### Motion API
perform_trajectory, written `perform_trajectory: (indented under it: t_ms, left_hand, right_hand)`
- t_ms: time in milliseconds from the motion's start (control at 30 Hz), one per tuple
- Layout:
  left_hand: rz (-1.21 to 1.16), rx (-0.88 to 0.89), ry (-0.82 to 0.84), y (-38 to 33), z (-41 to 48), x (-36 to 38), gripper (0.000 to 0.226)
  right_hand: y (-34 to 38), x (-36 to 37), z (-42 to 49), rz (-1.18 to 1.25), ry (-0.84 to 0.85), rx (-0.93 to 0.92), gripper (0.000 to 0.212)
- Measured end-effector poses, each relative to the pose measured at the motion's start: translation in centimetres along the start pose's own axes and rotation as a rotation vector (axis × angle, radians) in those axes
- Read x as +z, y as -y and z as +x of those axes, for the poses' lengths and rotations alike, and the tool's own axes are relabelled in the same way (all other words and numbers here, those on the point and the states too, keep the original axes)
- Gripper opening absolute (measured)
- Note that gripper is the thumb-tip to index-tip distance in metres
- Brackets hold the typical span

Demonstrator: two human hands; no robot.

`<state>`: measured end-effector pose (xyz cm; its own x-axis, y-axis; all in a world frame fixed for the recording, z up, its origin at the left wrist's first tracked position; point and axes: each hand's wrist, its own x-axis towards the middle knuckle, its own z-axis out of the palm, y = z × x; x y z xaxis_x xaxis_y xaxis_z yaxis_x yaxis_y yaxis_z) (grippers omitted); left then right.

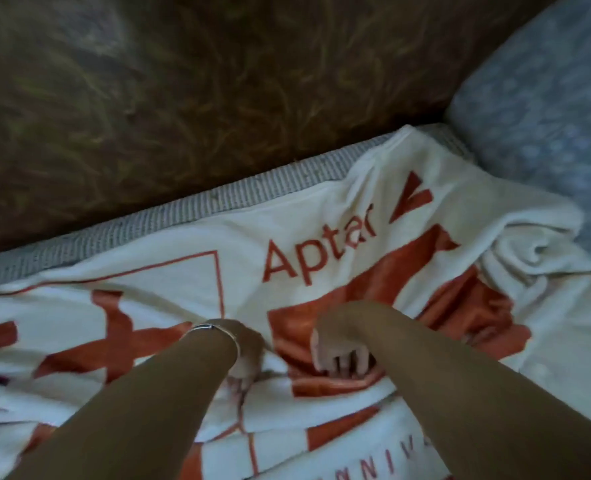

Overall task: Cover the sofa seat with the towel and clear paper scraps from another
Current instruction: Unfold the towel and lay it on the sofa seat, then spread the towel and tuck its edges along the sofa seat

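Covering: towel (322, 216) lies spread and rumpled over the sofa seat (218, 199), bunched at its right end.
Left hand (247, 358): fingers curled down, pinching a towel fold; bracelet (211, 328) at the wrist.
Right hand (339, 351): fingers curled round an orange fold.
Behind: brown backrest (218, 81); blue-grey cushion (536, 98) at right.

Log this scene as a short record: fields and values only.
towel: white with orange print, spread over the seat, bunched at right
left hand: grips a towel fold; bracelet at wrist
right hand: fingers curled on a towel fold
seat: grey strip bare along the backrest
backrest: brown
cushion: grey-blue, at right
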<state>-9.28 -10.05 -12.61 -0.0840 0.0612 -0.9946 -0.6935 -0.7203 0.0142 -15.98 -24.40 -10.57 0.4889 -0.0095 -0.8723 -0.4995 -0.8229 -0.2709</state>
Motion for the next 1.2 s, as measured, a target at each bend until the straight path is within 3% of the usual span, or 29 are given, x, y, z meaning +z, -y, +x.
perform_trajectory:
  t_ms: [67, 133, 200, 300, 367, 433, 567, 700, 833, 933, 1000, 1100, 1167, 1200]
  left_hand:
    - [-0.105, 0.12, -0.365, -2.3, 0.0, -1.7, 0.032]
    - [-0.081, 0.216, -0.748, -5.0, -0.6, -3.5, 0.027]
    - [-0.157, 0.267, -0.926, -6.7, -0.3, -4.8, 0.028]
    - [-0.164, 0.276, -0.969, -8.2, -0.1, -6.1, 0.04]
    - [-0.138, 0.263, -0.981, -8.8, -0.2, -6.8, 0.044]
    - [-0.127, 0.264, -1.001, -9.6, -0.3, -7.7, 0.047]
    - [-0.127, 0.283, -1.103, -11.0, -0.8, -9.5, 0.048]
    - [-0.13, 0.369, -1.15, -13.5, -0.9, -12.0, 0.043]
    - [-0.139, 0.389, -1.274, -17.8, -0.1, -16.2, 0.046]
    - [-0.229, 0.359, -1.319, -22.0, -0.1, -19.1, 0.045]
    - [-0.17, 0.326, -1.358, -24.3, -0.1, -20.5, 0.045]
    - [0.007, 0.3, -1.371, -26.3, 0.2, -22.2, 0.057]
    - [0.053, 0.261, -1.309, -27.0, 0.5, -23.1, 0.072]
    - [0.069, 0.232, -1.265, -26.9, 0.5, -23.3, 0.077]
  right_hand:
    - [-2.0, -0.6, 0.1, -0.011, -0.012, -0.017, 0.033]
    - [-4.2, -1.9, 0.1, -0.116, -0.206, 0.016, 0.035]
    - [-6.4, -3.0, 0.3, -0.175, -0.365, 0.135, 0.037]
    - [-9.2, -4.0, -0.4, -0.278, -0.272, 0.284, 0.039]
    - [-10.6, -3.9, -0.2, -0.302, -0.087, 0.24, 0.037]
    - [-11.3, -4.2, 0.0, -0.264, -0.071, 0.237, 0.036]
    - [-12.2, -6.2, -0.5, -0.039, -0.367, 0.25, 0.033]
    - [-14.6, -8.1, -0.5, -0.172, -0.664, 0.376, 0.038]
    - [-19.2, -10.3, 0.1, -0.127, -0.411, 0.505, 0.043]
    - [-21.7, -9.6, -0.7, -0.114, -0.119, 0.226, 0.035]
    - [-23.1, -10.2, -1.2, -0.075, -0.086, 0.143, 0.027]
    - [-25.4, -12.2, -1.2, -0.054, -0.385, 0.185, 0.025]
    - [-27.5, -12.8, -0.4, -0.018, -0.579, 0.353, 0.04]
    - [-28.1, -12.9, -0.3, 0.051, -0.574, 0.428, 0.048]
